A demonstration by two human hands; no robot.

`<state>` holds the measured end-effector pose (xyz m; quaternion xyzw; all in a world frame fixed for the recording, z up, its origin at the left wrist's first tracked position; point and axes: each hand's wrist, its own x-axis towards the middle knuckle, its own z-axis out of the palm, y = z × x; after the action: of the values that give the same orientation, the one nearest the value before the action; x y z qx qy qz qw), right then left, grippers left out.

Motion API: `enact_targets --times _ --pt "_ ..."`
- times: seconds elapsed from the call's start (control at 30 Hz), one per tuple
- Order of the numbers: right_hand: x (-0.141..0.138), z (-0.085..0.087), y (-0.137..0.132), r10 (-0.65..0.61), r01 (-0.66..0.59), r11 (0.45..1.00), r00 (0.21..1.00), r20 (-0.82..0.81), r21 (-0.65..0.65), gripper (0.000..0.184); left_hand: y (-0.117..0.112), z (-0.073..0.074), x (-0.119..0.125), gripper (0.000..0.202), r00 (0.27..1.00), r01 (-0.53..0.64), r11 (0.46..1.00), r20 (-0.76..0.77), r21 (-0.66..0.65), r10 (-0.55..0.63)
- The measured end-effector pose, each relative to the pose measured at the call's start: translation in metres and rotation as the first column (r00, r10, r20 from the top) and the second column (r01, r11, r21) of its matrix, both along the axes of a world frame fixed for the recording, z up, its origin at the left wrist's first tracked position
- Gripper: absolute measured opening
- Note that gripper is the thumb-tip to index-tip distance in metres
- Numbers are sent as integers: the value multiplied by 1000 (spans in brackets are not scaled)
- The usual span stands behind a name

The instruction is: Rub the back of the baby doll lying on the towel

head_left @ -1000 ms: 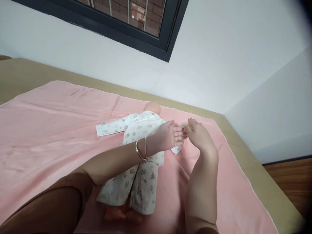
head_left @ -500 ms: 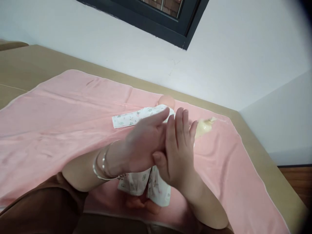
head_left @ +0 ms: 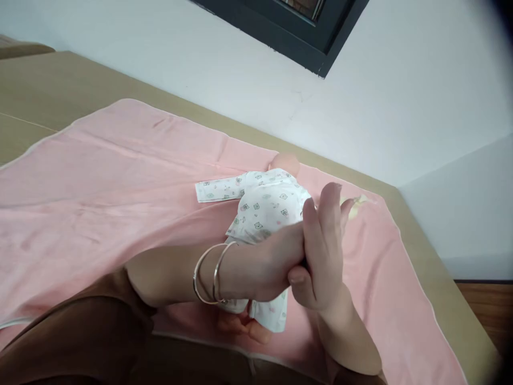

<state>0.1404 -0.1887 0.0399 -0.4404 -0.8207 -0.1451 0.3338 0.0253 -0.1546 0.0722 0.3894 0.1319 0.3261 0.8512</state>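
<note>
The right hand [head_left: 320,262], fingers straight, lies against the left hand [head_left: 268,264], whose hidden fingers' pose I cannot tell; below both, a doll [head_left: 268,206] on a cloth [head_left: 100,171].

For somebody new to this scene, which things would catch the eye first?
Probably the left hand and right hand, touching near the centre, with two bangles around the left wrist. Behind them, a doll dressed in white lies on a pink blanket. A dark window frame stands out at the top.
</note>
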Motion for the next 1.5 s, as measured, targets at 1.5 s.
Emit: enact_targets --times 1.5 --pt "17 -102 103 -465 422 796 885 7 -434 60 151 -155 22 28 429 -360 213 -41 908 902"
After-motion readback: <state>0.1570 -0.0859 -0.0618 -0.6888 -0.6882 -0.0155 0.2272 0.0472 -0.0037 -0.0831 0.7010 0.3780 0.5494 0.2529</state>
